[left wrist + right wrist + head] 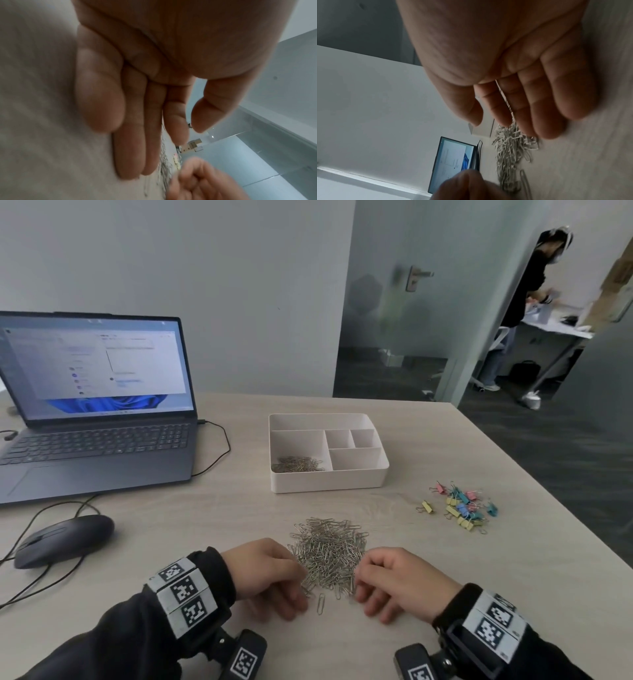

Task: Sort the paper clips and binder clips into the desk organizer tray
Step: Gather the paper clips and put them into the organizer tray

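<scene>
A pile of silver paper clips (327,553) lies on the desk in front of me, and one loose clip (321,603) sits just before it. My left hand (274,573) rests against the pile's left side and my right hand (394,580) against its right side. In the wrist views the fingers of the left hand (137,121) and the right hand (522,101) are stretched out along the table and hold nothing. The white organizer tray (329,479) stands behind the pile, with some paper clips (298,465) in its front left compartment. Coloured binder clips (460,508) lie to the right.
An open laptop (96,412) stands at the back left, with a dark mouse (63,539) and cables in front of it. The desk's right edge (548,501) runs diagonally past the binder clips. A person (527,302) stands in the room beyond the glass door.
</scene>
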### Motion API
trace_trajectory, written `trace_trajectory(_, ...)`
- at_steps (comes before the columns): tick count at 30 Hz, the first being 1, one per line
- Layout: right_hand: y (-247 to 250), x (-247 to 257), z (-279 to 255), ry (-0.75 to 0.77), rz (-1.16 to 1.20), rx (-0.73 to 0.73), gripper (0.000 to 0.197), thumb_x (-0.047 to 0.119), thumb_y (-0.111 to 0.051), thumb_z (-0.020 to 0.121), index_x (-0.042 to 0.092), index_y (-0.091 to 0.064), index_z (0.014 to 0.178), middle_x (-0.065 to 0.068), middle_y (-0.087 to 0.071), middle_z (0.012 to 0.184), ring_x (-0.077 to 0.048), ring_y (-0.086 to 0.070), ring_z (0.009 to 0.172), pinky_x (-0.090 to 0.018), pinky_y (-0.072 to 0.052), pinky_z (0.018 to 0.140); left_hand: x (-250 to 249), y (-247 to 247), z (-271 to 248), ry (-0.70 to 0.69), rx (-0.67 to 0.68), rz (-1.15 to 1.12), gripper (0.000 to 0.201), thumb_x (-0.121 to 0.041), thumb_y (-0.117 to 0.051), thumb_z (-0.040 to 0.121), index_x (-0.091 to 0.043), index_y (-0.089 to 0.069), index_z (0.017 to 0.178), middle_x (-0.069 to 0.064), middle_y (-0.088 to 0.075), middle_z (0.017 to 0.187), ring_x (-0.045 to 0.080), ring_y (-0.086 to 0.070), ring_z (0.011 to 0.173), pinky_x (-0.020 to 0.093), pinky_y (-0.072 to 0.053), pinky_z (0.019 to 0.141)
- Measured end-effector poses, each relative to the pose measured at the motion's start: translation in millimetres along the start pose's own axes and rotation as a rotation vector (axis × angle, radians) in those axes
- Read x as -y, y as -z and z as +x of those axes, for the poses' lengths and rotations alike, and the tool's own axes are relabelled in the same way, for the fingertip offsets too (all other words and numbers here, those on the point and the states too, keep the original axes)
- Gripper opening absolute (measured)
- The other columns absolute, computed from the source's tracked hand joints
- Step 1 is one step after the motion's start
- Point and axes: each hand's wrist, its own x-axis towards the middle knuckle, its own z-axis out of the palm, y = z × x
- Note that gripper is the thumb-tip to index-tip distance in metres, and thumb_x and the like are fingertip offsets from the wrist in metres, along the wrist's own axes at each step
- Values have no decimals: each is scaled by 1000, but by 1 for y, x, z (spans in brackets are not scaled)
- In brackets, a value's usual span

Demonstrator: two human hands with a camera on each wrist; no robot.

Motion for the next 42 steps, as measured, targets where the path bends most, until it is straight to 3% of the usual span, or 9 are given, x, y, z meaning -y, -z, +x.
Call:
trace_trajectory(3, -7, 5, 7, 42, 90, -21, 19, 22, -58, 98, 13, -67, 84, -7, -74, 85, -21, -72, 76, -33, -56, 61, 0, -7, 6, -68, 66, -88, 20, -25, -61, 78, -10, -65, 64, 16, -75, 101, 26, -73, 85, 33, -54, 63)
trace_trajectory(7, -7, 9, 4, 79, 174, -82, 20, 19, -56, 99, 9, -67, 85, -12, -76, 92, -25, -73, 84, -37, -60, 67, 4, -7, 9, -131, 33, -209, 20, -23, -62, 78, -4, -67, 74, 15, -75, 101, 28, -72, 96, 30, -57, 58)
trace_trajectory(13, -26, 10, 2, -1, 280, 105, 22, 19, -53, 101, 9, -59, 83, -18, -74, 92, -27, -73, 79, -28, -58, 54, 8, -4, 16, -182, 19, -260, 27, -35, -66, 69, -8, -63, 65, 19, -72, 79, 26, -70, 71, 27, -53, 49)
trace_trajectory(19, -9, 11, 4, 96, 284, -45, 21, 11, -55, 99, 6, -61, 79, -11, -77, 100, -25, -74, 88, -35, -59, 66, 7, 8, 19, -304, -301, -293, 22, -28, -64, 74, -10, -63, 61, 7, -66, 62, 16, -57, 49, 21, -36, 39)
trace_trajectory(24, 24, 1, 2, 120, -56, -225, 8, 27, -75, 85, 24, -71, 91, 2, -71, 90, -17, -64, 68, -33, -52, 57, 14, 34, 20, -246, -634, 147, 9, -30, -77, 79, -24, -71, 74, -12, -67, 69, 0, -53, 54, 24, -44, 64)
trace_trajectory(27, 31, 2, 5, 6, -363, -205, 53, 46, -82, 72, 40, -58, 120, 14, -51, 120, -6, -59, 83, -19, -49, 56, 12, 40, 21, -87, -503, 431, 60, -59, -81, 59, -38, -64, 112, -16, -58, 103, -1, -57, 83, 22, -44, 81)
trace_trajectory(31, 26, 8, 17, -11, -607, -158, 109, 66, -81, 57, 38, -32, 151, 14, -31, 141, -8, -45, 126, -27, -42, 106, -2, 30, 28, 75, -312, 760, 125, -76, -75, 44, -32, -26, 150, -9, -35, 137, 15, -51, 117, 34, -45, 102)
trace_trajectory(34, 20, 13, 26, -23, -712, -115, 122, 73, -78, 53, 37, -21, 155, 13, -27, 145, -10, -45, 127, -32, -41, 109, -14, 19, 35, 152, -268, 929, 133, -76, -76, 42, -33, -15, 151, -6, -29, 142, 19, -54, 112, 38, -51, 96)
trace_trajectory(42, 10, 29, 43, 24, -765, -83, 112, 70, -76, 48, 43, -34, 147, 14, -36, 122, -8, -62, 96, -31, -58, 85, -37, 7, 47, 166, -265, 1028, 106, -70, -78, 42, -36, -39, 135, -5, -39, 119, 22, -59, 91, 41, -55, 85)
